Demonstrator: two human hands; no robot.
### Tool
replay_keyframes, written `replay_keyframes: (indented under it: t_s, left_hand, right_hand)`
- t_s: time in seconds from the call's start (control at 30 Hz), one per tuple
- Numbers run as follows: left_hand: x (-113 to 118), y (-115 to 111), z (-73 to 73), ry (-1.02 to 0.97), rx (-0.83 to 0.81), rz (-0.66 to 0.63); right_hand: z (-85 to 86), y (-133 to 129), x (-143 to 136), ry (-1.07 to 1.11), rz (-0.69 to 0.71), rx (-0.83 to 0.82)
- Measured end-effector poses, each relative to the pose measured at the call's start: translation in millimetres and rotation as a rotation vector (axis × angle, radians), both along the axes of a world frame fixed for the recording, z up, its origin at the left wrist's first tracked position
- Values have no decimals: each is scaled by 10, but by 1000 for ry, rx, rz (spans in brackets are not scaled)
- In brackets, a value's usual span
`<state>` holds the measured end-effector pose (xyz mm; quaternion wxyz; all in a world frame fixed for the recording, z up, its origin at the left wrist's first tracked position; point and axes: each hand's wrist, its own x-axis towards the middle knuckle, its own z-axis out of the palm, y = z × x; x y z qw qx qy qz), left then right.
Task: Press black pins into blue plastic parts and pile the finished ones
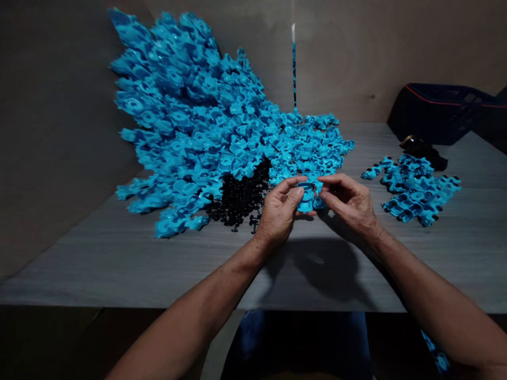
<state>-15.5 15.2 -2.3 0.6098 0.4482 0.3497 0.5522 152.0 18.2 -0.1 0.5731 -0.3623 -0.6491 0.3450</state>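
Both sets of fingers (295, 196) are clamped on one blue plastic part (308, 196), frame centre, held just above the desk (158, 264). Your left hand (279, 211) grips its left side, your right hand (350, 203) its right. Small black pins (241, 195) lie heaped just left of it, against the big blue pile (190, 116) upper left. Finished batch (415, 192) sits centre right, black bag (443, 113) behind it.
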Motion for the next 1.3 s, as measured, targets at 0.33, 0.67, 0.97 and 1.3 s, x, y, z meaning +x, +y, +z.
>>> replay_keyframes:
  t_s: [0.33, 0.67, 0.97, 1.3]
  left_hand:
    - [80, -120, 56, 146, 102, 39]
    - [93, -119, 59, 169, 175, 100]
    - [99, -130, 3, 250, 255, 125]
    - [110, -157, 83, 262, 272, 159]
  right_hand:
    - [-15, -24, -21, -134, -161, 191]
    - [-3, -67, -48, -96, -232, 35]
    - [30, -113, -100, -69, -281, -9]
    - [78, -142, -137, -108, -327, 138]
